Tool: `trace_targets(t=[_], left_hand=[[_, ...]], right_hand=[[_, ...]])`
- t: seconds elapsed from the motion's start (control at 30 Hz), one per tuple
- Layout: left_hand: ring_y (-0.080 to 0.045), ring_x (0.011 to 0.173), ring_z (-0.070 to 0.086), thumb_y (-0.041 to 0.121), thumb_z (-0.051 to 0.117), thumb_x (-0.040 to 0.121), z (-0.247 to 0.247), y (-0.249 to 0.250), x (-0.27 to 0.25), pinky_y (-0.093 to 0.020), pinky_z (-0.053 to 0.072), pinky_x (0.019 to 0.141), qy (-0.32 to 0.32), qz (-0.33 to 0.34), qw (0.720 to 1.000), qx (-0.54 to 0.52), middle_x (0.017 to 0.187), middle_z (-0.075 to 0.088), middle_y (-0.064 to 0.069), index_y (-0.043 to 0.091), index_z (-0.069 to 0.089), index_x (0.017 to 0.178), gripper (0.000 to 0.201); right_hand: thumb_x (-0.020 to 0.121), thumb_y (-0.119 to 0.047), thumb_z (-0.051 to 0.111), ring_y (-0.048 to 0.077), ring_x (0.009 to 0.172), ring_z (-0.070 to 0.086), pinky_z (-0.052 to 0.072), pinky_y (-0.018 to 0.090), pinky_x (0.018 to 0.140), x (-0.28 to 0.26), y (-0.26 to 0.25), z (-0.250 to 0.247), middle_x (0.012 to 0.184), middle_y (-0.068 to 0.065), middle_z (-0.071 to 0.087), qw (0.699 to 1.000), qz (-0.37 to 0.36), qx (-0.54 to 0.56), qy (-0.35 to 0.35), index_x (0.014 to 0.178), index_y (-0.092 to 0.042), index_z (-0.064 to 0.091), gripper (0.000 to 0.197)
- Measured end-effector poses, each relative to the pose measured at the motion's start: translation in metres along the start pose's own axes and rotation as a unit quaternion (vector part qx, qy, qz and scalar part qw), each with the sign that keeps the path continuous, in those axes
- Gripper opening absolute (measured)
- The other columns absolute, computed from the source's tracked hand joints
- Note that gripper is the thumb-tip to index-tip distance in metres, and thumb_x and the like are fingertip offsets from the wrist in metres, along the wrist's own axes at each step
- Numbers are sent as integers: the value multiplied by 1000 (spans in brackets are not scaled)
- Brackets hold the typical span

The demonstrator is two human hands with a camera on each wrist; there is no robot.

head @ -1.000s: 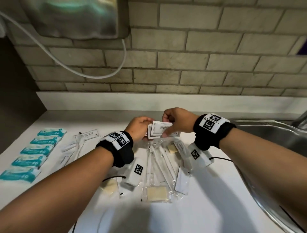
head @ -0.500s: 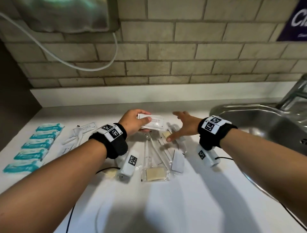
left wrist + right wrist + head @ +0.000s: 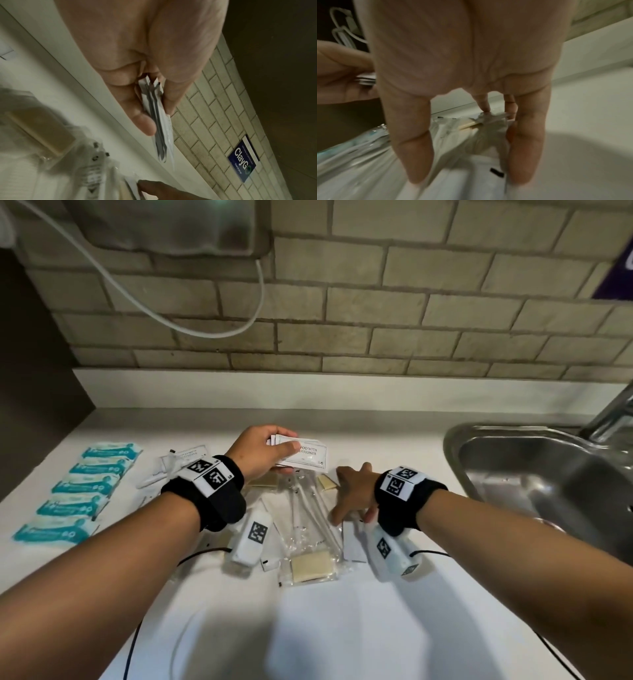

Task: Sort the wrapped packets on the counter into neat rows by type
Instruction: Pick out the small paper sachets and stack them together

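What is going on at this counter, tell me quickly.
A person is sorting wrapped toiletry packets on the white counter. The left hand pinches a small stack of white shampoo sachets just above the counter. The right hand, fingers spread, reaches down onto the jumbled pile of clear-wrapped packets in the middle, touching a white sachet at its edge. A row of teal packets is already laid out at the left.

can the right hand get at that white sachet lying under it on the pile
Probably yes. The right hand is spread open directly over the white sachet, fingertips already down on the pile of clear-wrapped packets, and nothing lies on top of it. The left hand is busy holding the shampoo sachets.
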State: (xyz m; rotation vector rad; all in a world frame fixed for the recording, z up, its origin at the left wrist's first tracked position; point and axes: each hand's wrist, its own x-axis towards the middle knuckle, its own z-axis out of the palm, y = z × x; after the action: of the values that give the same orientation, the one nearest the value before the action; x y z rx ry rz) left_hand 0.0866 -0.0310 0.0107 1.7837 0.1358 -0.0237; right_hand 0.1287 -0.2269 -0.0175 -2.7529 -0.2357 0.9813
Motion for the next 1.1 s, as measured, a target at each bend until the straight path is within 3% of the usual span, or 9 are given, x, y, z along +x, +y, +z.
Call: trace_targets(t=[0.13, 0.27, 0.37, 0.43, 0.5, 0.63, 0.8, 0.97, 1.1], left_hand=[[-23, 85, 71, 6, 65, 89, -10, 1, -2, -33, 61, 69, 2, 0, 1000, -23, 102, 68, -13, 4, 63, 111, 22], [-18, 83, 71, 6, 64, 89, -16, 1, -1, -29, 61, 66, 5, 8, 1000, -20, 101, 68, -10, 5, 64, 110, 21], [-15, 81, 71, 6, 64, 90, -17, 1, -1, -26, 61, 64, 3, 8, 1000, -15, 100, 69, -8, 5, 64, 111, 22], [-16, 83, 71, 8, 65, 90, -18, -1, 1, -27, 61, 65, 5, 8, 1000, -7, 103, 69, -9, 8, 64, 111, 21], [-17, 84, 72, 10, 65, 90, -18, -2, 4, -28, 61, 67, 7, 9, 1000, 6, 104, 68, -8, 10, 65, 111, 21], [-21, 85, 71, 10, 65, 90, -5, -1, 14, -31, 61, 71, 2, 3, 999, 37, 106, 68, -11, 11, 65, 109, 19], [-27, 87, 67, 7, 59, 94, 51, 14, 27, -33, 62, 66, -63, -30, 998, 0, 114, 58, -17, 11, 55, 109, 17], [-23, 79, 64, 4, 50, 97, 102, 28, 42, -34, 59, 68, -109, -68, 991, -18, 112, 56, -18, 12, 49, 116, 20], [-29, 86, 61, 18, 61, 82, 114, 22, 57, -51, 56, 84, -158, -101, 979, 82, 107, 58, -14, 15, 52, 115, 34]], right_hand=[[25, -59, 81, 36, 81, 65, 61, 46, 70, 12, -29, 15, 106, 5, 32, 999, -26, -18, 20, 115, -37, 43, 100], [35, -55, 82, 35, 86, 66, 61, 44, 75, 11, -51, 23, 110, 7, 30, 997, -78, -11, 22, 133, -47, 36, 109], [54, -41, 87, 30, 84, 68, 62, 34, 70, 2, -56, 21, 115, 16, 48, 990, -123, 65, -1, 136, -37, 43, 93], [65, -34, 86, 25, 80, 71, 61, 32, 76, -5, -51, 13, 94, 12, 70, 981, -157, 113, -12, 131, -28, 51, 75], [70, -31, 85, 22, 78, 68, 58, 34, 81, -9, -38, 1, 86, 5, 71, 976, -170, 134, -21, 132, -24, 50, 72], [65, -41, 86, 24, 119, 57, 49, 35, 97, -14, 0, -26, 143, 5, 47, 985, -110, 118, 57, 153, -22, 14, 115], [60, -36, 90, 24, 129, 46, 42, 35, 104, -21, 20, -45, 147, 7, 33, 969, -186, 68, 147, 154, -25, 9, 124], [72, -17, 78, 30, 105, 60, 42, 26, 76, -7, 41, -57, 120, 11, 58, 970, -159, -32, 179, 134, -14, 41, 72], [77, -23, 73, 25, 92, 58, 40, 27, 70, 5, 59, -61, 110, 8, 65, 978, -125, -76, 151, 117, -12, 55, 45]])
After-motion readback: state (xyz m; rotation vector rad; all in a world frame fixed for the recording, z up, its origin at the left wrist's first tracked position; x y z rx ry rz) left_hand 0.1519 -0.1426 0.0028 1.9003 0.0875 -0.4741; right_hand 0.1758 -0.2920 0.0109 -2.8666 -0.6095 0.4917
